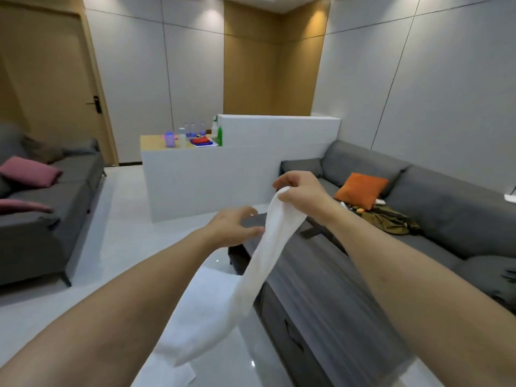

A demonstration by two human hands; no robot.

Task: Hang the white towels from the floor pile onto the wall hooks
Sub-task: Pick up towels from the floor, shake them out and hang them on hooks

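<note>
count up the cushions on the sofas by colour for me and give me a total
Pink cushions: 2, one resting on the left sofa, one nearer the camera.
Orange cushions: 1 on the right sofa.
Grey cushions: 1 at the right sofa's end.
Total: 4

- A white towel point(252, 270) hangs in a long, narrow, bunched strip, its top end pinched in the right hand point(300, 188) and its length slanting down to the left (plain cloth, no pattern visible).
- More white towels point(184, 342) lie flat on the pale floor below, under the hanging strip's lower end.
</note>
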